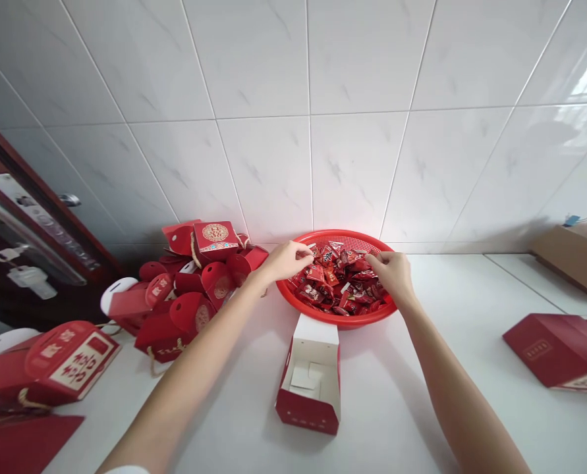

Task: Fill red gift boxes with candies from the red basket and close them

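Observation:
A red plastic basket (340,322) full of small red-wrapped candies (335,276) stands against the wall. Over its left rim reaches my left hand (289,261), thumb and fingers pinched together; whatever may be in the pinch is too small to name. My right hand (392,273) is at the basket's right side, fingers closed with the tips down at the candies; what they hold is hidden. Just in front of the basket, between my forearms, an open red gift box (309,415) stands with its white inside showing and no candy visible in it.
Several folded red gift boxes (174,326) with rope handles are heaped at the left. Another red box (553,349) lies at the right, below a brown cardboard box (572,260). A dark door with keys (29,276) is at the far left, and a tiled wall (352,164) behind.

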{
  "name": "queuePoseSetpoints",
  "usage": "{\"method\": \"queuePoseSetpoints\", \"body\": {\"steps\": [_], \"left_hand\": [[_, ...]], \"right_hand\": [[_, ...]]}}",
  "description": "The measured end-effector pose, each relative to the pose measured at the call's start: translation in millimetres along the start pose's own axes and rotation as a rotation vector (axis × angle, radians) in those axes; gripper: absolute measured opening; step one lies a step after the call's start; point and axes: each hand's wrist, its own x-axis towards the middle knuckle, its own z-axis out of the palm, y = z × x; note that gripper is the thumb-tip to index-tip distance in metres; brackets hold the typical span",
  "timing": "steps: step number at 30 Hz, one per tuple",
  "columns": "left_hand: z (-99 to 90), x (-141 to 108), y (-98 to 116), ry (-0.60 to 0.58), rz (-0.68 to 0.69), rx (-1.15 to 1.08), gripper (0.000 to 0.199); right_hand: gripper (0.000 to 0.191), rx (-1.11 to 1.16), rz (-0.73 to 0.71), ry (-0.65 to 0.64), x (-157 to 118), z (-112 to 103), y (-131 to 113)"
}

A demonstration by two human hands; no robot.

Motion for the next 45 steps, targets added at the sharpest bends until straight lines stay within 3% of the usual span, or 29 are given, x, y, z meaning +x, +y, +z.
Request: {"method": "queuePoseSetpoints", "body": {"steps": [4, 10, 16, 21, 24, 28, 35, 41, 45], "left_hand": [[21.9, 31, -3, -0.12, 0.035, 0.058, 0.021], [44.6, 49, -2, -0.278, 0.052, 0.163, 0.011], [47.2, 58, 1, -0.384, 0.019, 0.245, 0.036], [51.7, 65, 17, -0.492, -0.023, 0.321, 0.047], [56.5, 66, 27, -0.541, -0.019, 0.363, 0.066], [67.0, 65, 36, -0.521, 0.0, 0.438, 0.085], [73.7, 63, 40, -0.491, 0.029, 0.479, 0.057], [78.9, 65, 35, -0.457, 0.04, 0.449, 0.062], [84.6, 68, 32, -0.423, 0.032, 0.382, 0.05]], "right_hand": [[0.045, 0.039, 0.006, -0.052, 3, 2, 4], [0.04, 0.07, 0.012, -0.101, 6, 3, 6], [0.041, 0.103, 0.015, -0.131, 6, 3, 6], [0.042, 0.126, 0.018, -0.141, 6, 3, 6], [0.044, 0.141, 0.023, -0.149, 6, 3, 6], [0.044, 0.158, 0.032, -0.169, 5, 1, 6], [0.044, 0.17, 0.047, -0.194, 5, 2, 8], [0.044, 0.17, 0.052, -0.208, 4, 3, 8], [0.043, 0.173, 0.042, -0.208, 4, 2, 7]]}}
